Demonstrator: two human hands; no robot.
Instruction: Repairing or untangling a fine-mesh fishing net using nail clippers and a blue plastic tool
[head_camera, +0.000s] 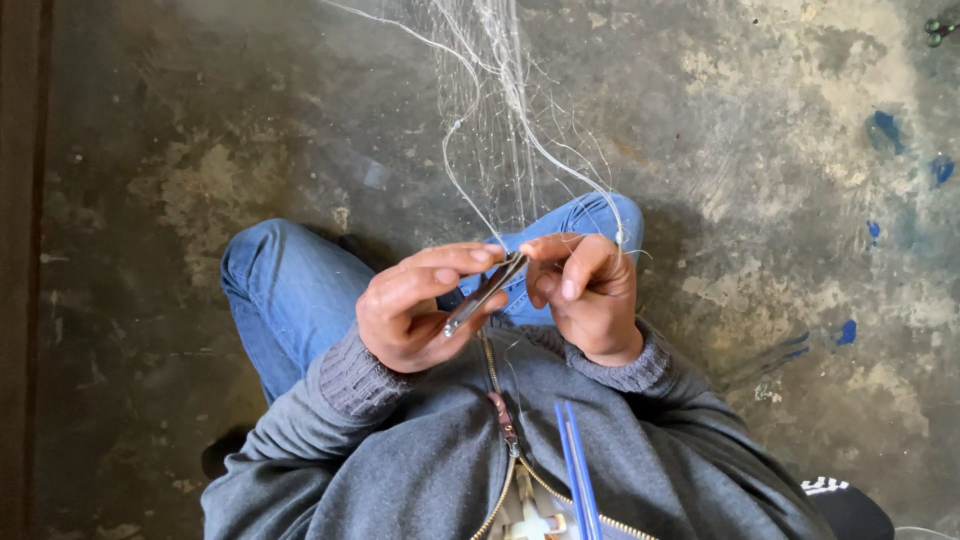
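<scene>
Two hands, one thin net, one small metal tool.

Left hand (415, 305) curled shut around a thin metal tool (485, 293), tip pointed up at the other hand. Right hand (585, 290) pinched tight on threads of a fine white net (500, 110), stretched up and away over the stained concrete floor (780, 150). Hands nearly touching, above knees in blue jeans (290, 290). Grey zip jacket (420, 450) below, blue rods (578, 470) by the chest.

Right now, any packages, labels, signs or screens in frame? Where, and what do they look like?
None in view. Only the left hand holding a slim metal tool, the right hand pinching a white net, and bare stained concrete floor with blue paint spots.
</scene>
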